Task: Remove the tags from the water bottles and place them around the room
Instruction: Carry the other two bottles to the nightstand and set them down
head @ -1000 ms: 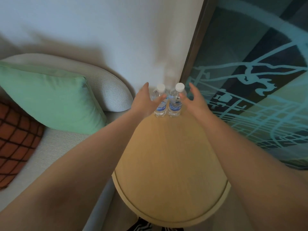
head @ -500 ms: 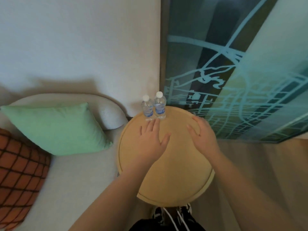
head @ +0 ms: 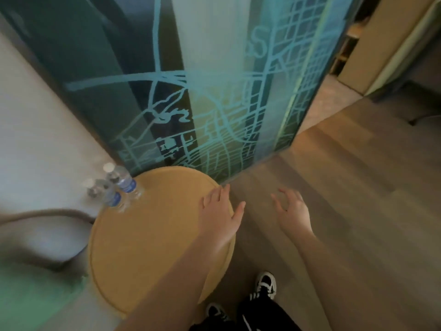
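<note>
Two bottles (head: 118,187) stand side by side, touching, at the far left edge of the round table (head: 148,235), near the wall. Left hand (head: 220,212) hovers over the table's right rim, fingers straight and spread, holding nothing. Right hand (head: 292,211) is over the wood floor (head: 358,211), fingers loosely curled, empty. Map-patterned panel (head: 214,91) behind. View blurred.

Two water bottles (head: 120,185), one round table (head: 152,235), two hands (head: 220,211), two shoes (head: 266,284)
</note>
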### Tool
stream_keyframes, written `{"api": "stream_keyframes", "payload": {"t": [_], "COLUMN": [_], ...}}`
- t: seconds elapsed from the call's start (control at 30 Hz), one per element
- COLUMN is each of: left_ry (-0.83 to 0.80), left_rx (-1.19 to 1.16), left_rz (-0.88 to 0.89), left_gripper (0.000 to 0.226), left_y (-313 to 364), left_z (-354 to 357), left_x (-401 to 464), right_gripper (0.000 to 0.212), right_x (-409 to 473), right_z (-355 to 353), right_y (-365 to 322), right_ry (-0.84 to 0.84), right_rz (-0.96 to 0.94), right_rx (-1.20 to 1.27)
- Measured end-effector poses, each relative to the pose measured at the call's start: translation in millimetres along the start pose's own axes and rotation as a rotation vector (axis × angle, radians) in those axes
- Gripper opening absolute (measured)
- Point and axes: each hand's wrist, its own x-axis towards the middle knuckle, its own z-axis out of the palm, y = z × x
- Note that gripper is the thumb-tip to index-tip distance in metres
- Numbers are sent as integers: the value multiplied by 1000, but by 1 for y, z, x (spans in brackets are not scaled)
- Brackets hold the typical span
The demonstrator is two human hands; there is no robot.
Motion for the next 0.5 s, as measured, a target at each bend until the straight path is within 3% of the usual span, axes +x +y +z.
{"api": "stream_keyframes", "payload": {"t": [0.5], "left_ry": [-148], "left_rx": [53], "left_rz": [544], "left_gripper": [65], "left_y": [265], "left_z": [90], "left_x": [44], "right_gripper": [34], "right_x": [-34], "right_z": [-190], "right_y": [176], "right_ry": [476], "right_rz": [450], "right_rx": [29]}}
